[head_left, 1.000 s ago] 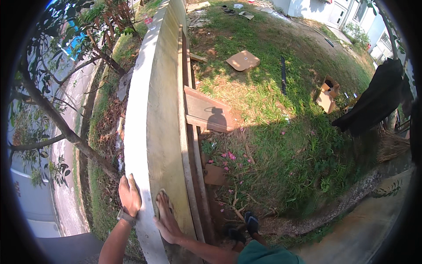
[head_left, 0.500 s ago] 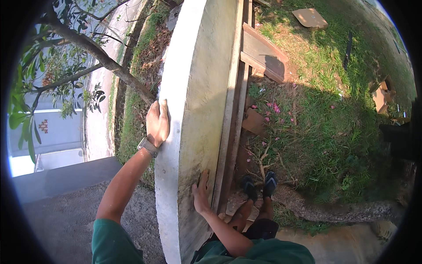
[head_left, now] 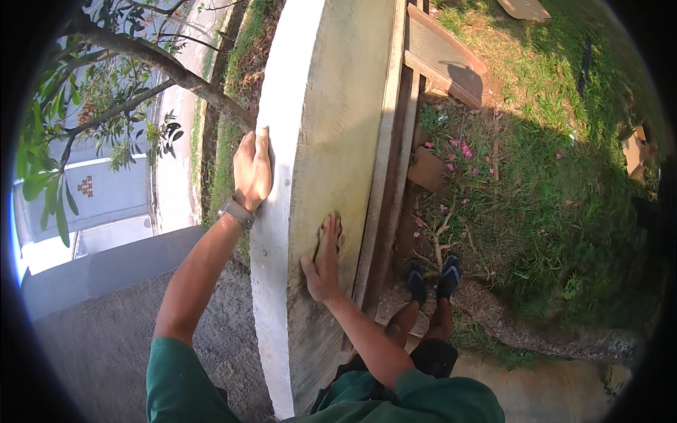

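Seen from above: a tall concrete wall (head_left: pixel 331 141), pale and rough, running from the bottom edge up through the middle, with a white-painted top edge. On the wall's right face, long wooden planks (head_left: pixel 391 141) standing against it down to the ground. Right of the wall, grass (head_left: pixel 564 183) with fallen pink petals and scraps of cardboard (head_left: pixel 429 169); left of it, a leaning tree trunk (head_left: pixel 169 70) and a paved road far below.

Left hand (head_left: pixel 252 169) laid flat along the wall's white top edge, fingers pressed together, holding nothing, a watch at the wrist. Right hand (head_left: pixel 324 257) flat on the wall's right face near the planks, fingers together, thumb out, also holding nothing. Two feet in dark sandals (head_left: pixel 431 278) at the wall's foot, on bare earth and roots.

Likely risks: palms slipping on the dusty concrete, since neither hand grips an edge; a sandal sliding off the uneven roots; planks shifting if leaned on; a fall toward the drop on the left if weight tips over the top.
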Tool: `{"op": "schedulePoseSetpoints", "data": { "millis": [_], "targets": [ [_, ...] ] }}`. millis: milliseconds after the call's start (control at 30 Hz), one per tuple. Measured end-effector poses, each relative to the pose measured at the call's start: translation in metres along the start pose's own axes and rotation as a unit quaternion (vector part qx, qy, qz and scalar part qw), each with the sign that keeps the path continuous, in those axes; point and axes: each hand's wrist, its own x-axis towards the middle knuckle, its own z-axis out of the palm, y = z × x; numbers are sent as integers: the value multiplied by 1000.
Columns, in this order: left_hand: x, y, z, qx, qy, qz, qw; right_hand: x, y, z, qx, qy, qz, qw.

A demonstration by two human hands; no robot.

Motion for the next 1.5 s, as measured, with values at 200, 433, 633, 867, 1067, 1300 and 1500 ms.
{"op": "schedulePoseSetpoints", "data": {
  "millis": [200,433,633,867,1067,1300,1500],
  "targets": [
    [2,7,1,-9,21,48,999,-1,-35,-4,126,-6,93,988],
    [-3,-1,-4,63,6,25,998,35,-5,-14,175,-4,230,957],
    [-1,1,3,33,59,35,997,-91,-57,22,63,-47,26,997],
    [-119,-23,-34,-56,125,74,988,-40,-55,20,15,-43,-46,998],
    [-321,-112,-97,-46,109,-136,984,-131,-92,39,-23,-69,-101,992],
    [-385,-141,-102,-82,-35,-98,991,-64,-106,31,14,-52,-67,996],
    [-375,-134,-101,-42,-38,-128,990,-37,-86,26,4,-47,-72,996]
  ]
}}
